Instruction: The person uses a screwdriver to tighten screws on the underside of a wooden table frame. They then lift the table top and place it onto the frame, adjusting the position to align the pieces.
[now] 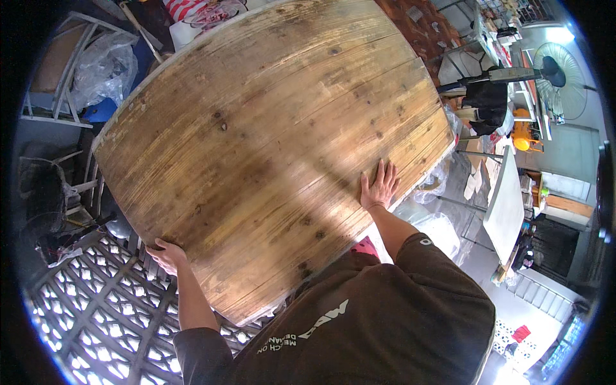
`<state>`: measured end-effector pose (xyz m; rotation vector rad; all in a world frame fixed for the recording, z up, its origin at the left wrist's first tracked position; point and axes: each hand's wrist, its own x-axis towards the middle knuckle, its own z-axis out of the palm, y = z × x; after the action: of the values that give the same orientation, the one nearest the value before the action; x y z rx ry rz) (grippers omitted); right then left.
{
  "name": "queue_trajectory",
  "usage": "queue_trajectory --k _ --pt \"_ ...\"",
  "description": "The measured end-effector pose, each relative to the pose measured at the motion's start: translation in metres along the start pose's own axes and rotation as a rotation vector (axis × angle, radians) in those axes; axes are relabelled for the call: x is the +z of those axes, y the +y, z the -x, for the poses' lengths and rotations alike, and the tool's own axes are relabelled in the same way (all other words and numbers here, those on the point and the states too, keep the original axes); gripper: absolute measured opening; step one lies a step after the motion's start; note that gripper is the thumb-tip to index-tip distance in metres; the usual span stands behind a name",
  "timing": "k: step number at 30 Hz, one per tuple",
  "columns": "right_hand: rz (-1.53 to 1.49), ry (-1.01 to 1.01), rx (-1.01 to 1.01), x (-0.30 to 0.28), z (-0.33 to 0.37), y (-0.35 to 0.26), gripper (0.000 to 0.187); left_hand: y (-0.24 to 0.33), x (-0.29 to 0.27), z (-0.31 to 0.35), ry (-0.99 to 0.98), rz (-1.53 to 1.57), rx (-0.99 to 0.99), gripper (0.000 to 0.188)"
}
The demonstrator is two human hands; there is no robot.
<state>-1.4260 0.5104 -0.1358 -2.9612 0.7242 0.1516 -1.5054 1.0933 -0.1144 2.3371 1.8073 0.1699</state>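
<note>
A person in a dark short-sleeved shirt point(378, 324) looks down at a large wooden panel point(276, 141), worn and knotty, which fills the middle of the view, directly in front of the body. The left hand point(169, 256) is at the panel's near left edge, fingers bent there; whether it closes around the edge cannot be told. The right hand point(380, 188) lies on the top near the right side, fingers slightly spread. Beyond the panel's right are a white board point(505, 205) and a fan point(559, 80).
</note>
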Motion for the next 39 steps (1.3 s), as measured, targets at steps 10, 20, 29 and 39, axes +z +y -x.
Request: queue_trajectory --k 10,20,29,39 --pt "0.016 -0.029 0.003 -0.001 0.004 0.001 0.081 -0.008 0.011 -0.008 0.014 -0.012 0.003 0.066" --pt "0.063 -0.075 0.022 -0.003 0.004 -0.003 0.081 0.0 0.0 -0.002 -0.013 -0.005 -0.017 0.065" --pt "0.041 -0.056 0.014 0.001 0.005 -0.002 0.081 0.007 -0.008 0.002 -0.057 -0.006 -0.031 0.066" --pt "0.061 -0.039 0.004 0.002 0.005 0.0 0.08 0.008 -0.008 0.004 -0.044 -0.007 -0.041 0.066"
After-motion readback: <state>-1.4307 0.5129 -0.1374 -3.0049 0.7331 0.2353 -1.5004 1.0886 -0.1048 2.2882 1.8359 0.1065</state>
